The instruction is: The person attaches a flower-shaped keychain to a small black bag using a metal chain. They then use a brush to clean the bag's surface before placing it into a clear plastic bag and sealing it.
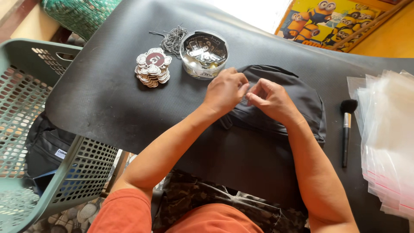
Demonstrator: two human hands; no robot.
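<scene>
Black bag (297,99) — both hands' grips pinched

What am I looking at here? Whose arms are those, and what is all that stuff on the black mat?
The camera sits on a person's head and looks down, so the arms you see are that person's own. There is no machine, just two bare hands. The left hand and the right hand meet over a black bag and pinch something tiny between their fingertips; it is too small to tell what. Everything lies on a black mat. Behind the hands is a pile of flower-shaped tags, a bundle of thin grey strings and a round clear tub with cards inside. On the right lie a black brush and a stack of clear plastic bags. On the left stands a green plastic basket.
</scene>
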